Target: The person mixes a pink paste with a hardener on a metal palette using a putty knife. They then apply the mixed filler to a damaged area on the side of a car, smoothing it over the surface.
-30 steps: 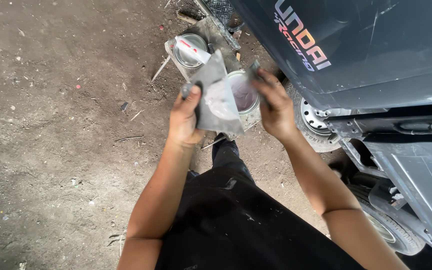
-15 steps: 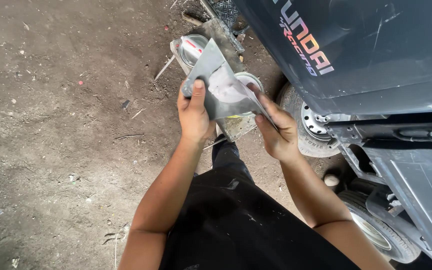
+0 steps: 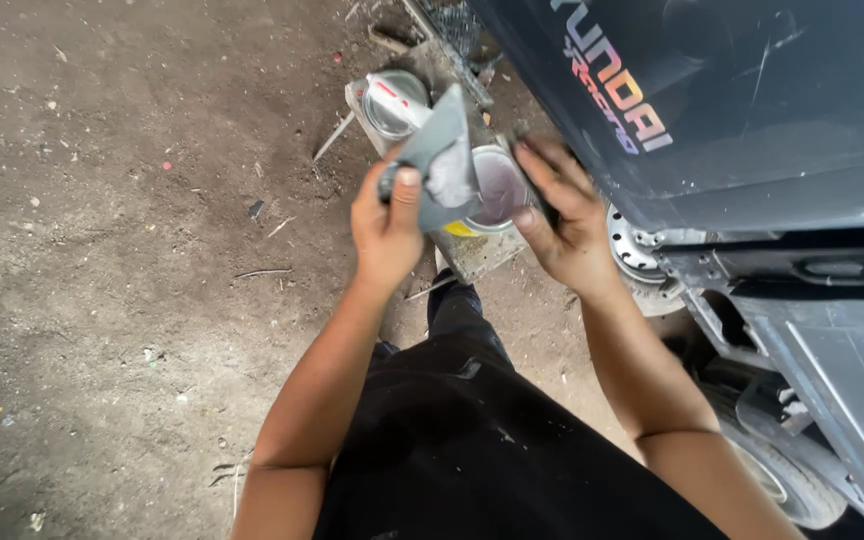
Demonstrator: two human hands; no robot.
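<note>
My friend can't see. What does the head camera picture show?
A person's left hand pinches a folded grey sheet smeared with pale paste, while the right hand hovers beside an open can. A second can sits behind on dirt ground, beside a dark car.

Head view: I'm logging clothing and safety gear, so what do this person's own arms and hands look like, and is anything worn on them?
Both arms are bare from the picture's lower edge down to the fingers: no sleeves show. The left hand and right hand wear no gloves, and no rings, watch or bands can be seen. The left thumbnail is short and pale. Below the arms, the person wears dark, black clothing with small light specks on it.
</note>
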